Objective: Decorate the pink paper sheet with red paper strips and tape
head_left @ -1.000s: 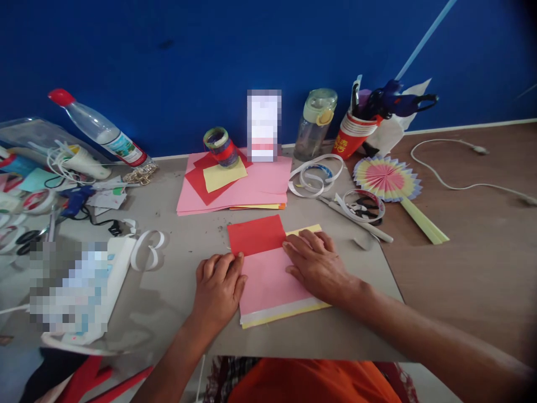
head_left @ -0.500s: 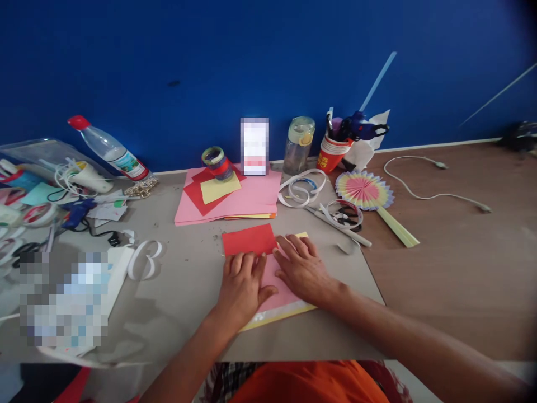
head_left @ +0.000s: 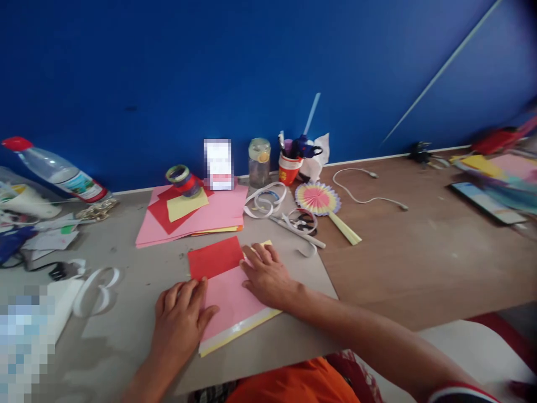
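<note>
The left hand (head_left: 178, 313) and right hand (head_left: 271, 277) rest, fingers (head_left: 198, 294) released, at left and right of the pink sheet (head_left: 230, 305), red paper (head_left: 215, 257) along its far edge.

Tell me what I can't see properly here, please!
In the head view:
Pink paper: right part hidden by the right hand.
Screen: blurred into squares.
White thing: blurred into squares, cut off by the left edge.
Paper pile: smeared, cut off by the right edge.
</note>
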A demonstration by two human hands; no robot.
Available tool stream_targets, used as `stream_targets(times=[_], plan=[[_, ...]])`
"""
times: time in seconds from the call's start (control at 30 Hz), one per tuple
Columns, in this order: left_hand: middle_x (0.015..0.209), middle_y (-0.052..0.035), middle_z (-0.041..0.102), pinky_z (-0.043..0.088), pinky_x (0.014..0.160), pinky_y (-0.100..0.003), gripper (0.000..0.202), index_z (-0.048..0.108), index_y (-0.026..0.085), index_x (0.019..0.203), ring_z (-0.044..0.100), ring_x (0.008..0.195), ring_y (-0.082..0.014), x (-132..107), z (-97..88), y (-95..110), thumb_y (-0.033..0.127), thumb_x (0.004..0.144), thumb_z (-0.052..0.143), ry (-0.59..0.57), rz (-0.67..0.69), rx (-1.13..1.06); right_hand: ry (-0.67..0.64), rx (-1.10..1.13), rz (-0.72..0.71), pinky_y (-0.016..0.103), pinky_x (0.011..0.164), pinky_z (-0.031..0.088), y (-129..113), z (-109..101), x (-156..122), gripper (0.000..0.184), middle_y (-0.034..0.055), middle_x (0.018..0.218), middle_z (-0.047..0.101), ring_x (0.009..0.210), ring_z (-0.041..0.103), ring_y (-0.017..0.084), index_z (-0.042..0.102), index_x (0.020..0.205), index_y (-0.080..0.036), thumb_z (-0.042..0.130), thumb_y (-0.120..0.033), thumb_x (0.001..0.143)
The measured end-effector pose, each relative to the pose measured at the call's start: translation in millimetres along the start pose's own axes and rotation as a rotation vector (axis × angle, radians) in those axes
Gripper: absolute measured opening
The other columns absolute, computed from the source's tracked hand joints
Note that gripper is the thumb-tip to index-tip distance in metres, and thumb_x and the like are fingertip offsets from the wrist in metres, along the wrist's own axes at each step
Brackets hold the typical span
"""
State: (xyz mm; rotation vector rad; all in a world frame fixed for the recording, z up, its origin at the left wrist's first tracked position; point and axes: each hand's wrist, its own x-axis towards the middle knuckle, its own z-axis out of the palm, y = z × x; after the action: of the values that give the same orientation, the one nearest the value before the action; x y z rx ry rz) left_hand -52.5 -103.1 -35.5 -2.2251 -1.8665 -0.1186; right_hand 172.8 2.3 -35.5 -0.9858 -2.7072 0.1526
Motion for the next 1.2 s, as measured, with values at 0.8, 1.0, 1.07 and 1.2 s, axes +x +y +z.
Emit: stream_targets(times=[0.8, 1.0, 1.07, 1.2], plan=[[0.118, -0.0136, 0.059, 0.046, 0.093, -0.043, 0.035, 0.058, 0.017, 0.118, 0.055, 0.108, -0.0269, 42, 7.3, 34, 0.037, 0.092, 0.047, 0.156, 0.191, -0.291, 0.239, 0.049, 0.440, 0.029, 0.073, 0.047, 103, -54, -51, 0.025, 0.0089, 0.087, 0.065, 0.081, 0.062, 0.020, 0.069, 0.092, -0.015, 0.045, -0.014, 0.085], [0.139, -0.0161, 0.048, 0.038, 0.106, -0.049, 0.055, 0.043, 0.015, 0.137, 0.040, 0.132, -0.0321, 24, 20.1, 41, 0.043, 0.090, 0.049, 0.074, 0.236, -0.278, 0.064, -0.147, 0.487, 0.031, 0.078, 0.044, 117, -42, -55, 0.021, 0.0102, 0.091, 0.065, 0.087, 0.061, 0.022, 0.069, 0.098, -0.016, 0.053, -0.021, 0.085], [0.144, -0.0163, 0.043, 0.036, 0.107, -0.050, 0.059, 0.040, 0.015, 0.139, 0.036, 0.135, -0.0323, 19, 19.5, 40, 0.045, 0.089, 0.049, 0.008, 0.253, -0.253, 0.035, -0.162, 0.486, 0.033, 0.079, 0.044, 119, -37, -50, 0.022, 0.0108, 0.090, 0.065, 0.087, 0.060, 0.024, 0.068, 0.099, -0.015, 0.055, -0.021, 0.084], [0.147, -0.0164, 0.040, 0.035, 0.108, -0.052, 0.061, 0.042, 0.015, 0.139, 0.032, 0.138, -0.0321, 18, 11.9, 37, 0.048, 0.089, 0.050, -0.078, 0.264, -0.258, 0.047, -0.120, 0.462, 0.032, 0.076, 0.044, 121, -39, -47, 0.021, 0.0110, 0.090, 0.066, 0.086, 0.061, 0.023, 0.068, 0.092, -0.016, 0.049, -0.019, 0.085]])
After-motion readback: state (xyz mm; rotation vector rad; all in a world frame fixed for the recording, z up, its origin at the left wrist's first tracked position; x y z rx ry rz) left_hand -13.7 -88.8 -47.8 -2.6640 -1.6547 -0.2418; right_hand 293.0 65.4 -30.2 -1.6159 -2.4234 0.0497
